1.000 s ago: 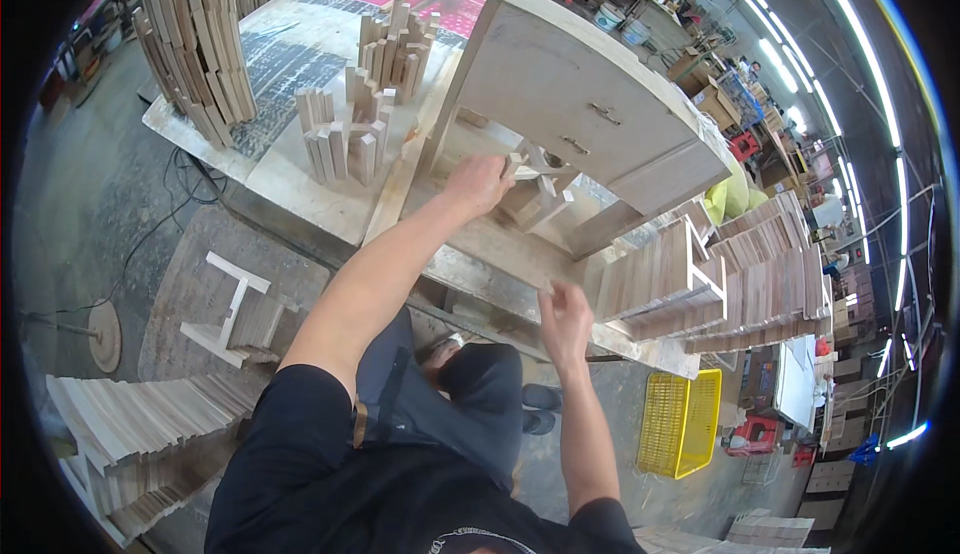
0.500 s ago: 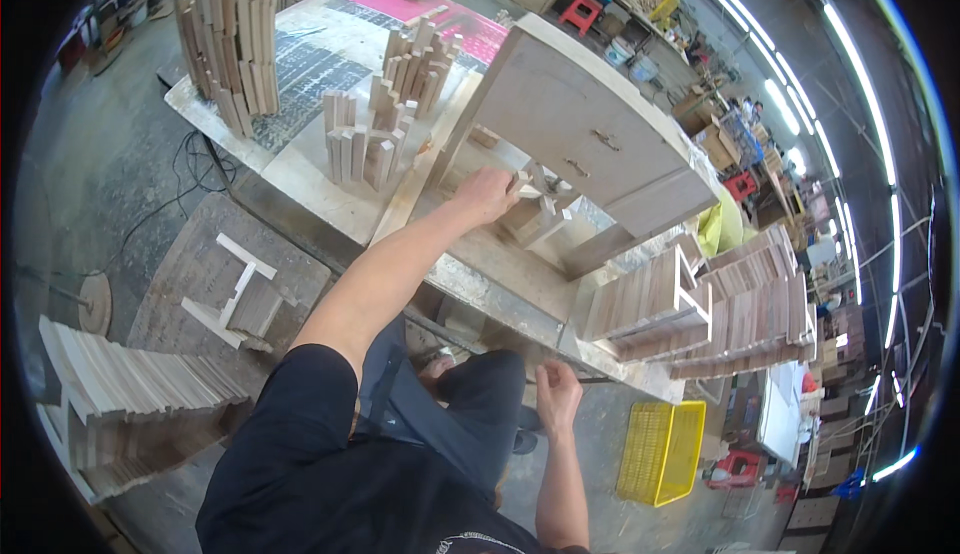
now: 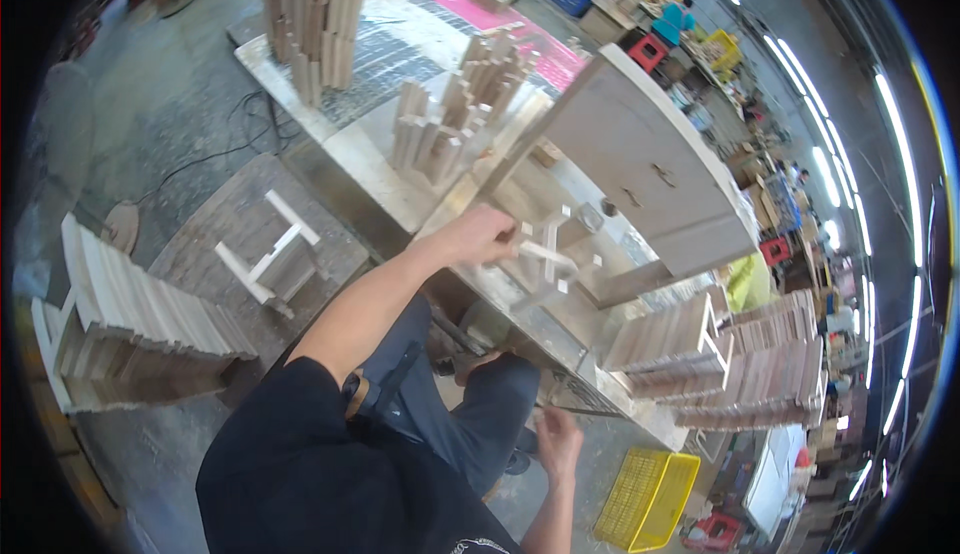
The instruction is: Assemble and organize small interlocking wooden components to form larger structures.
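My left hand (image 3: 484,236) reaches over the near edge of the workbench, fingers closed on one end of an H-shaped wooden frame (image 3: 548,256) of pale crossing bars. Motion blurs the frame, which is in front of a large upright wooden panel structure (image 3: 650,154) with an opening beneath it. My right hand (image 3: 558,441) is low beside my knee, away from the bench, with its fingers curled. Whatever those fingers may hold is hidden.
Wooden strips (image 3: 460,114) stand in bundles on the bench (image 3: 390,189). Stacked H-shaped frames (image 3: 670,349) are at its right end. On the left, a round-edged board (image 3: 235,224) bears another H-shaped frame (image 3: 270,251) beside stacked frames (image 3: 140,324). A yellow basket (image 3: 650,499) sits lower right.
My left hand has drawn the H-shaped frame out from beneath the panel, toward me. The whole scene has shifted as my head turned. My right hand stays low by my knee.
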The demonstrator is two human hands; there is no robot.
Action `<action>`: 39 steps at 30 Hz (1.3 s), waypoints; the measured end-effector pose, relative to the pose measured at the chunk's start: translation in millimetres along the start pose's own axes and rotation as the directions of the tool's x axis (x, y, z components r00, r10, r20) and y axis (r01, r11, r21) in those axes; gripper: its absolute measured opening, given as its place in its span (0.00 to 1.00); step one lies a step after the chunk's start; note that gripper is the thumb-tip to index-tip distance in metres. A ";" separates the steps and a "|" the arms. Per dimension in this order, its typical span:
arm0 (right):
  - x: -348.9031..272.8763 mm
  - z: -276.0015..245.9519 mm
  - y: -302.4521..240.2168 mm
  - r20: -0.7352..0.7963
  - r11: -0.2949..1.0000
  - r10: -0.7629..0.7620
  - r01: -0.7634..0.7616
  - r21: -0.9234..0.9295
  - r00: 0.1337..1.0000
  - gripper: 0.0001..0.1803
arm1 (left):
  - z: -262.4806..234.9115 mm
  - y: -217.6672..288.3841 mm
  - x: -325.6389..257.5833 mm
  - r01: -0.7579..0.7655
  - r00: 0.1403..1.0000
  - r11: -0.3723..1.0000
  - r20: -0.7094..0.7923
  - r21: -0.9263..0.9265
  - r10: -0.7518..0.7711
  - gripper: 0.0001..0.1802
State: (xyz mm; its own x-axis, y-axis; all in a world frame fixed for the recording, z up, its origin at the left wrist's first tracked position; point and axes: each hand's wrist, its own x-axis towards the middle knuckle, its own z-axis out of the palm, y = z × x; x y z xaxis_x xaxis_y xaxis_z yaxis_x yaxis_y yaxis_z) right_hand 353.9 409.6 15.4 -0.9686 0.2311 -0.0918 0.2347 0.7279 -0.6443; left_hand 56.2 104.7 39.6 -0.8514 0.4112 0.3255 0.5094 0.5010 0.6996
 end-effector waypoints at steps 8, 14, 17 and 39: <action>90.9 -23.4 -140.6 -0.187 0.573 -0.819 0.771 -0.278 0.542 0.41 | -70.6 47.2 -121.4 0.408 0.907 0.147 0.382 -0.901 -0.179 0.14; 157.1 20.1 -262.4 -0.231 0.404 -0.895 0.914 -0.051 0.382 0.17 | -125.5 20.6 -134.6 0.118 0.868 -0.059 0.132 -0.991 -0.479 0.16; 209.1 27.5 -303.8 -0.259 0.602 -0.722 0.767 0.221 0.642 0.11 | -144.8 9.0 -119.7 0.010 0.786 0.402 -0.241 -0.916 -0.569 0.14; 367.8 75.7 -403.2 -0.105 0.691 -0.717 0.723 0.024 0.689 0.18 | -96.5 -90.2 -8.2 0.515 0.680 0.839 -0.512 -0.176 -0.524 0.41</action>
State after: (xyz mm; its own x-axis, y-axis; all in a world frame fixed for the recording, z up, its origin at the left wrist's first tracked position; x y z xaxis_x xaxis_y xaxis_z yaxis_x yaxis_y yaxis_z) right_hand -103.2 152.2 184.0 -0.8271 -0.2951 0.4784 -0.5398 0.6546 -0.5294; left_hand 5.1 -17.4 35.2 -0.9101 -0.3732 0.1802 -0.0326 0.4979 0.8666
